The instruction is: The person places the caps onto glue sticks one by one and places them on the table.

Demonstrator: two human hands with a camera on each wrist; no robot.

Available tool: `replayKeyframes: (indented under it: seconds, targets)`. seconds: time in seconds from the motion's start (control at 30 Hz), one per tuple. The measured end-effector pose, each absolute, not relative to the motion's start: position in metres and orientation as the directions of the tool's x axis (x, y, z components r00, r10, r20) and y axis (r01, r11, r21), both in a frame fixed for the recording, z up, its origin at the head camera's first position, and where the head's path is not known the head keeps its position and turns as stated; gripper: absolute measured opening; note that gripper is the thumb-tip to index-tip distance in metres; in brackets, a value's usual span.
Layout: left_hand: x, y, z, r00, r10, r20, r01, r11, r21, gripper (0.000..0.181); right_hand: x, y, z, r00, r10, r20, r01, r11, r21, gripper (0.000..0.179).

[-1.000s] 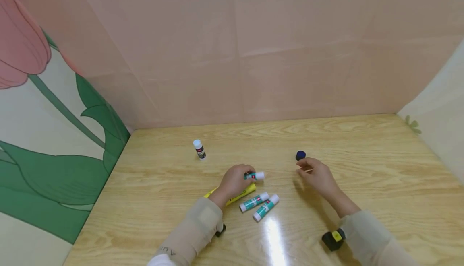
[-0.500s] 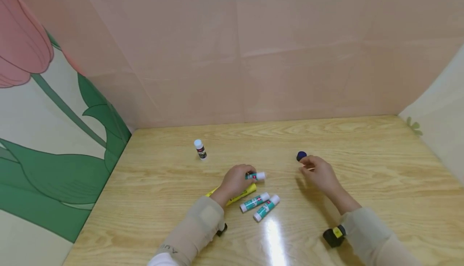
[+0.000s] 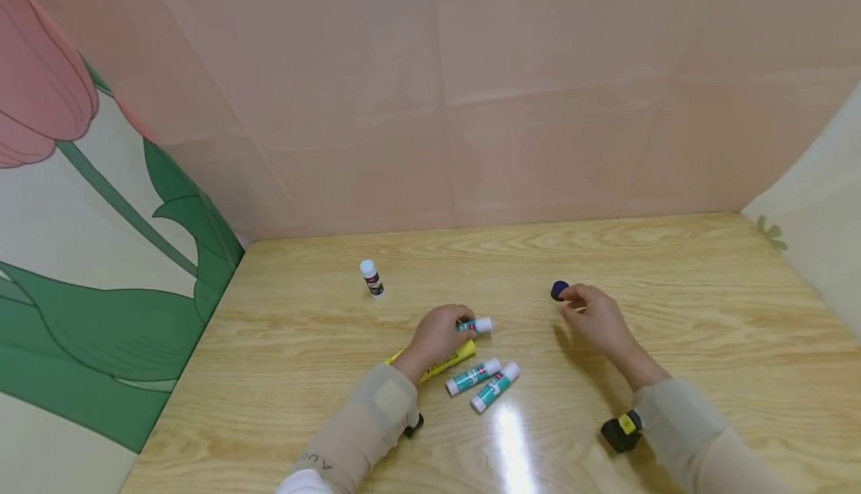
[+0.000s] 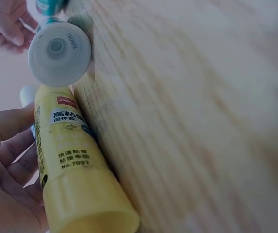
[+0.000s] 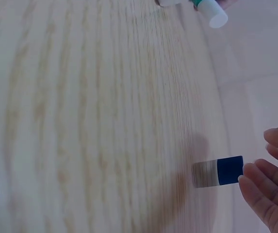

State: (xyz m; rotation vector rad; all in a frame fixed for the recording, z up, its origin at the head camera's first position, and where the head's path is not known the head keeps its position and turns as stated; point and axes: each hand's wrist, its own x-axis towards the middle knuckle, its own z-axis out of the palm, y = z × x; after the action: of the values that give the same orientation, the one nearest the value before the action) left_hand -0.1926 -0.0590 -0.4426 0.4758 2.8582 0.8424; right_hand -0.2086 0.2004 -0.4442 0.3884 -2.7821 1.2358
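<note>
In the head view my left hand [image 3: 437, 335] grips a teal glue stick [image 3: 476, 326] with a white cap. Beneath that wrist lies a yellow glue stick [image 3: 447, 362], partly covered by the arm. The left wrist view shows the yellow glue stick [image 4: 83, 160] close up, with the left hand [image 4: 8, 174] behind it. My right hand [image 3: 595, 320] is beside a small dark blue cap [image 3: 559, 290] standing on the table. From the right wrist, the fingers of the right hand [image 5: 274, 184] are spread next to the blue cap [image 5: 230, 170], thumb apart; whether they touch it, I cannot tell.
Two more teal glue sticks, one left [image 3: 474, 377] and one right [image 3: 495, 388], lie side by side on the wooden table [image 3: 269, 404]. A white-capped bottle [image 3: 371, 279] with a dark label stands farther back. A pink sheet [image 3: 444, 105] hangs behind the table.
My right hand has moved slightly up and right, staying close to the blue cap. The left hand keeps its grip on the teal glue stick and has barely moved.
</note>
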Motion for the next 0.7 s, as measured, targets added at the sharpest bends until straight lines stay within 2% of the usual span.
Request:
replayKeyframes:
  seconds: [0.7]
  targets:
    - [-0.1981,-0.0567,-0.4434,-0.953,0.296,-0.071,0.211,0.809,0.549,0.016,-0.2188,0.2080,-0.4474,-0.970,-0.196,0.145,-0.240,0.662,-0.710,0.025]
